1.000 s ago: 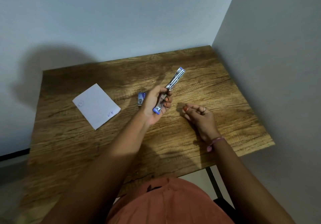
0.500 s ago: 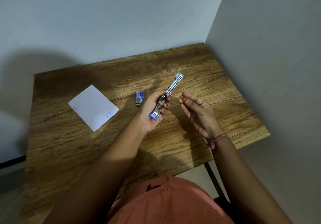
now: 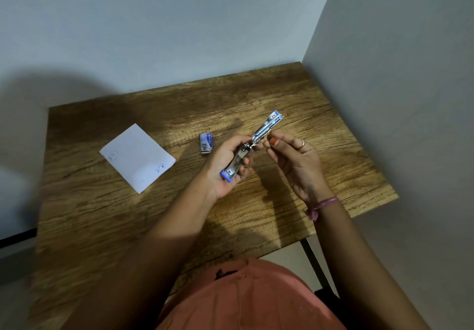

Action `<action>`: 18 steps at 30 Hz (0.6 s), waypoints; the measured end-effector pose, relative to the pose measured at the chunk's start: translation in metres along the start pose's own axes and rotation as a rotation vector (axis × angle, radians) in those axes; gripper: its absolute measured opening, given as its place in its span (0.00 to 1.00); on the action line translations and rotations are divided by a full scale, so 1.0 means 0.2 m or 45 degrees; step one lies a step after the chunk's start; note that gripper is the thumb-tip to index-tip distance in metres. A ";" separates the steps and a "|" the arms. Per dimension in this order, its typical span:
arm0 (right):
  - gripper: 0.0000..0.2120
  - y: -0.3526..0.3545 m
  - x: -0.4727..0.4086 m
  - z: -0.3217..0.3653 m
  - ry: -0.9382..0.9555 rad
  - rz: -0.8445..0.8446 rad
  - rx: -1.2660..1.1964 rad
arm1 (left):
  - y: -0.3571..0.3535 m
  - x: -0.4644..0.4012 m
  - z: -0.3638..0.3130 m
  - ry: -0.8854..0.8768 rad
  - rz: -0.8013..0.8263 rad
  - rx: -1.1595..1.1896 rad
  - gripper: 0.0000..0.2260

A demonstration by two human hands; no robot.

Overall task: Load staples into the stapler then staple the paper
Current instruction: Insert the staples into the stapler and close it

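Stapler of silver metal with blue ends [image 3: 252,145], swung fully open, is gripped in the closed left hand [image 3: 225,165]. The right hand [image 3: 295,160] pinches its fingertips [image 3: 272,142] beside the channel, whether on staples I cannot tell. Judged risk: a tilted strip could jam or drop. White folded paper [image 3: 137,157] lies well left of the left hand. A second ago the right hand rested on the wooden table [image 3: 320,129].

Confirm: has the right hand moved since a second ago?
Yes. The right hand has lifted off the table and moved toward the opened stapler, farther from the table's near edge.
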State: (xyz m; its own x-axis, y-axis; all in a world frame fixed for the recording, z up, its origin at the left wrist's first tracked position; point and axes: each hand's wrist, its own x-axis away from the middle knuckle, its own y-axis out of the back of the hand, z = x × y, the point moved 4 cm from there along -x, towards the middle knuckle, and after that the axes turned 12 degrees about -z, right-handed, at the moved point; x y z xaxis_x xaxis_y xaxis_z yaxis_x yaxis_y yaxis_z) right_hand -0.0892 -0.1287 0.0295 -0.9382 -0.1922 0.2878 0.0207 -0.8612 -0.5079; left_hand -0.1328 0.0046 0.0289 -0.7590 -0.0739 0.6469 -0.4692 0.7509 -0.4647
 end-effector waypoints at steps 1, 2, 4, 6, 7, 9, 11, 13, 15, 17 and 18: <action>0.08 0.00 0.00 0.01 0.017 -0.010 0.014 | 0.00 0.00 0.00 -0.006 -0.004 -0.007 0.14; 0.08 0.00 0.00 0.02 0.032 -0.017 0.030 | -0.01 0.01 0.00 -0.012 -0.009 -0.009 0.15; 0.08 0.00 0.01 0.04 0.069 -0.021 0.067 | -0.01 0.01 -0.01 -0.019 -0.013 -0.006 0.15; 0.09 -0.01 0.02 0.06 0.141 -0.016 0.144 | -0.02 0.02 -0.01 -0.024 -0.014 -0.006 0.12; 0.10 -0.02 0.03 0.07 0.186 -0.022 0.199 | -0.03 0.02 -0.01 -0.028 -0.018 -0.010 0.10; 0.10 -0.02 0.04 0.10 0.281 -0.045 0.310 | -0.03 0.03 -0.01 -0.044 -0.037 -0.024 0.09; 0.10 -0.04 0.05 0.13 0.363 -0.065 0.379 | -0.03 0.03 -0.01 -0.060 -0.057 -0.045 0.09; 0.10 -0.05 0.06 0.16 0.428 -0.090 0.410 | -0.03 0.03 -0.01 -0.066 -0.080 -0.059 0.08; 0.11 -0.07 0.07 0.17 0.483 -0.113 0.457 | -0.03 0.03 -0.01 -0.070 -0.092 -0.067 0.07; 0.11 -0.08 0.08 0.19 0.538 -0.142 0.550 | -0.03 0.03 -0.01 -0.072 -0.098 -0.074 0.06; 0.12 -0.09 0.08 0.19 0.575 -0.165 0.608 | -0.03 0.03 -0.01 -0.069 -0.104 -0.073 0.05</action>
State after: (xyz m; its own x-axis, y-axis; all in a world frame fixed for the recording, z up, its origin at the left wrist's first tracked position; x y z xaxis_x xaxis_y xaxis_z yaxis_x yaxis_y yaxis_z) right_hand -0.0912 -0.1348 0.0738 -0.9937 0.0531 -0.0988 -0.0486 -0.9977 -0.0474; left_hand -0.1332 0.0007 0.0367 -0.7432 -0.1706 0.6470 -0.5051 0.7773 -0.3752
